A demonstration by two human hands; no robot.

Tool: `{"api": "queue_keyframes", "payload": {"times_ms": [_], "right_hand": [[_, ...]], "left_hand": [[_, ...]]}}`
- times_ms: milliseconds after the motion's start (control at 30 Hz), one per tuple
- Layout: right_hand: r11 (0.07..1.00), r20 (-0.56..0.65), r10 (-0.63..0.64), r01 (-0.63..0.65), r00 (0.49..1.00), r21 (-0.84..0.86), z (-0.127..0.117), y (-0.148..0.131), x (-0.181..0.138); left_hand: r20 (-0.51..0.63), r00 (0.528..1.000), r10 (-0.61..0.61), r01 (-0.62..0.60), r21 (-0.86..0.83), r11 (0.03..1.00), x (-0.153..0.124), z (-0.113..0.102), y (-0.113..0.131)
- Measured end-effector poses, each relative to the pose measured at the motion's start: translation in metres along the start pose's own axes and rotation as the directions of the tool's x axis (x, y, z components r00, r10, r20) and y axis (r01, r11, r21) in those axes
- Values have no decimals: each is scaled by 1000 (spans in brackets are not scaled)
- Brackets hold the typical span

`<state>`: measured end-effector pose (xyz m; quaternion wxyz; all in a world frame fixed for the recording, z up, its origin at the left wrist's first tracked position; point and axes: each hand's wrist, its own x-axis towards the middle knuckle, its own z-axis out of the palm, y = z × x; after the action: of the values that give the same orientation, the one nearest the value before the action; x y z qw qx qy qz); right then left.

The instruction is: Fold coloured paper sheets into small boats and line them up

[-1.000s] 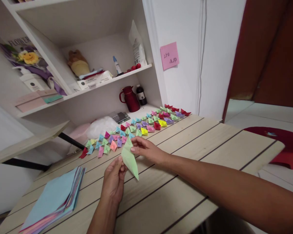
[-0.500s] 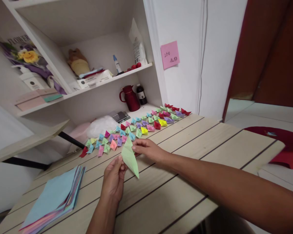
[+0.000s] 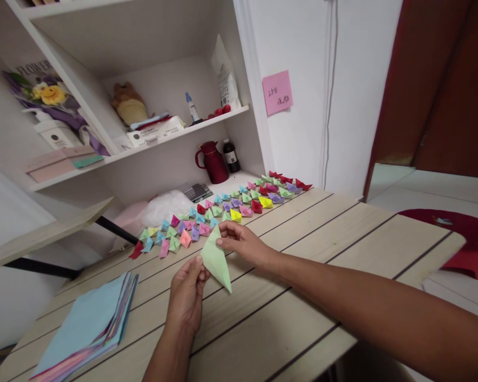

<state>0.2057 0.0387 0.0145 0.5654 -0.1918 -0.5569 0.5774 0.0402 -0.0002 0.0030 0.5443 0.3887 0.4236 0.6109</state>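
Note:
A light green folded paper (image 3: 216, 258), long and pointed at both ends, is held up over the wooden table (image 3: 322, 239). My left hand (image 3: 187, 297) pinches its left edge from below. My right hand (image 3: 241, 243) pinches its upper right edge. Beyond the hands lie rows of several small folded paper pieces (image 3: 223, 209) in many colours, along the far side of the table. A stack of coloured square paper sheets (image 3: 87, 326), light blue on top, lies at the near left.
White shelves (image 3: 143, 146) behind the table hold a red jug (image 3: 213, 161), a dark bottle (image 3: 230, 155), a soft toy (image 3: 128, 103), boxes and a flower book. A pink sticky note (image 3: 276, 92) is on the wall. A clear plastic bag (image 3: 165, 206) lies by the paper rows.
The green paper and both hands have shifted slightly to the right, and the paper's lower tip now points further right. Both pinches stay as they were.

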Motion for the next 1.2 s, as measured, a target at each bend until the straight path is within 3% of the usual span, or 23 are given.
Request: {"api": "queue_keyframes", "payload": {"times_ms": [267, 533, 1033, 1200], "right_hand": [[993, -49, 92, -89, 995, 74, 1, -1, 1], [997, -23, 65, -64, 998, 43, 0, 1, 1], [969, -99, -5, -20, 995, -246, -4, 0, 0], [972, -69, 18, -34, 997, -233, -3, 5, -1]], "left_hand": [[7, 1000, -11, 11, -13, 1000, 1, -1, 0], [-11, 1000, -6, 5, -31, 1000, 1, 0, 1], [-12, 1000, -2, 2, 6, 1000, 1, -1, -1], [-2, 1000, 16, -16, 81, 997, 1, 0, -2]]}}
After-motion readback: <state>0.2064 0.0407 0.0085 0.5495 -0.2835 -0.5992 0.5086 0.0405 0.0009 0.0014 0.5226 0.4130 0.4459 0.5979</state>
